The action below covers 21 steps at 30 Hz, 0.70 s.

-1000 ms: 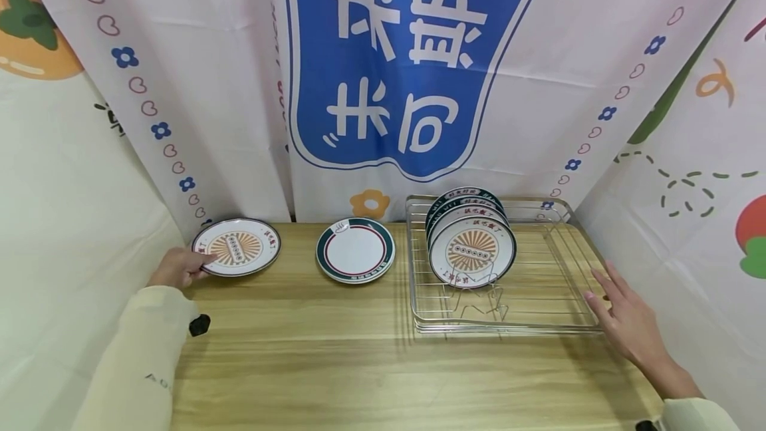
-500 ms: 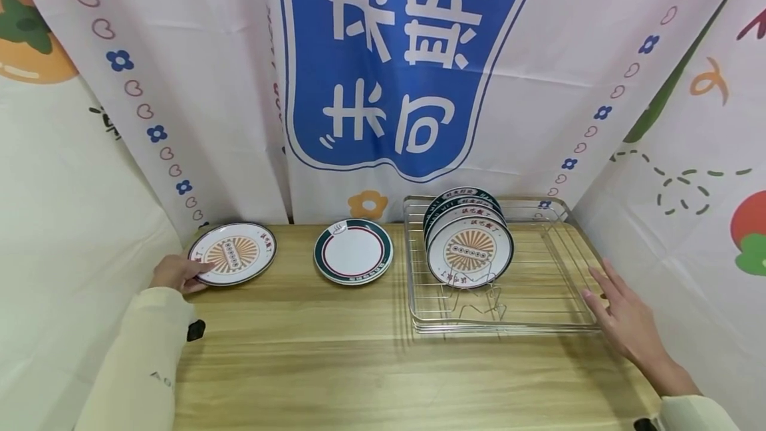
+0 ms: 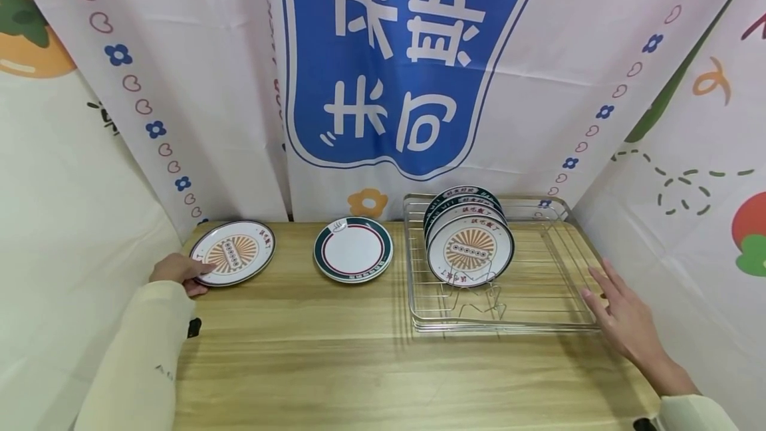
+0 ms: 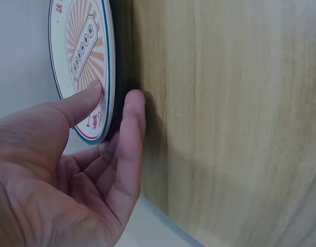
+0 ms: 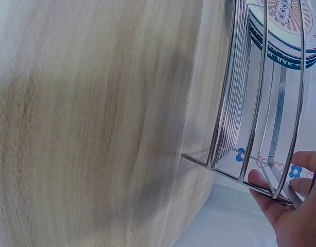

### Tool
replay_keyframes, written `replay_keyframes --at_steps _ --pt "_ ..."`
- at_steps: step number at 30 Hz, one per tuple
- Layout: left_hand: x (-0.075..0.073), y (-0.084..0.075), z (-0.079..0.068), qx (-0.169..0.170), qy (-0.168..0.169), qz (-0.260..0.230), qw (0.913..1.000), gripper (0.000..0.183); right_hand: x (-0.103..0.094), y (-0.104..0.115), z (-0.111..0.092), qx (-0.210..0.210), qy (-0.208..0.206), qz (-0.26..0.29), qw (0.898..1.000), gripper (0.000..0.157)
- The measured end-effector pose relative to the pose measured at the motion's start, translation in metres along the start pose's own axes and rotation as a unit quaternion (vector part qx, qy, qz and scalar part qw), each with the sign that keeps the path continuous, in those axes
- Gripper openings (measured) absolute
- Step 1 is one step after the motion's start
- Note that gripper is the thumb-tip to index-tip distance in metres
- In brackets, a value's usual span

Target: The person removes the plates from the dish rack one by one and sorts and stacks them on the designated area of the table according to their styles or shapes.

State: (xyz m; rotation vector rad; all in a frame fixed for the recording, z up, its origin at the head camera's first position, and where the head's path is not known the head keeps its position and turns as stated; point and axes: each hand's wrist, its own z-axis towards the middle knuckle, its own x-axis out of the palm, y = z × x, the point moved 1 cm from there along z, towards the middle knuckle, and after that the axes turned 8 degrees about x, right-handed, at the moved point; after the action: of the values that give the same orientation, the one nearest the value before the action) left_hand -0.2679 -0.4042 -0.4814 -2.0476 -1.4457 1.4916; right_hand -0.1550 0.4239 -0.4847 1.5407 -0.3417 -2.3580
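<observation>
My left hand point(image 3: 178, 271) holds a white plate point(image 3: 233, 251) with an orange sunburst print by its near left edge. In the left wrist view, the thumb point(image 4: 88, 103) lies on the plate's face and the forefinger is beneath the rim. At the wire dish rack point(image 3: 526, 330), my right hand point(image 3: 625, 314) rests at the right side with fingers extended. The right wrist view shows the thumb point(image 5: 263, 193) beside the rack's end wires. Several plates point(image 3: 471, 251) stand on edge in the rack's left part, the front one with the same sunburst.
A plate with a green rim point(image 3: 354, 250) lies flat on the wooden table point(image 3: 359, 371) between the held plate and the rack. Printed white cloth point(image 3: 227, 118) hangs behind and at both sides, near the table's edges.
The left hand and its plate have come slightly down and left in the head view. The right hand and the rack look the same.
</observation>
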Motion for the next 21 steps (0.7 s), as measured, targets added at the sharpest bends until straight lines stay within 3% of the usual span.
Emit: replay_keyframes --at_steps 4,7,12,17,19,21 --pt "-0.005 -0.002 -0.011 0.044 0.017 0.065 0.9968 0.042 0.000 0.000 0.000 -0.001 -0.001 0.000 1.000 0.052" --pt "-0.012 -0.004 -0.021 0.087 0.028 0.121 0.9885 0.045 0.000 0.001 0.000 -0.004 -0.002 -0.001 1.000 0.052" --pt "-0.025 -0.009 -0.034 0.125 0.035 0.183 0.9745 0.053 0.001 0.002 -0.001 -0.007 -0.002 0.000 1.000 0.052" --pt "-0.037 -0.018 -0.039 0.131 0.027 0.216 0.9672 0.059 0.001 0.001 -0.002 -0.008 -0.003 -0.002 1.000 0.052" --pt "-0.040 -0.024 -0.038 0.129 0.016 0.226 0.9654 0.058 0.000 0.001 -0.001 -0.009 -0.005 -0.004 1.000 0.052" --pt "-0.042 -0.032 -0.035 0.140 -0.012 0.249 0.9583 0.059 0.000 0.001 -0.001 -0.010 -0.006 -0.005 1.000 0.052"
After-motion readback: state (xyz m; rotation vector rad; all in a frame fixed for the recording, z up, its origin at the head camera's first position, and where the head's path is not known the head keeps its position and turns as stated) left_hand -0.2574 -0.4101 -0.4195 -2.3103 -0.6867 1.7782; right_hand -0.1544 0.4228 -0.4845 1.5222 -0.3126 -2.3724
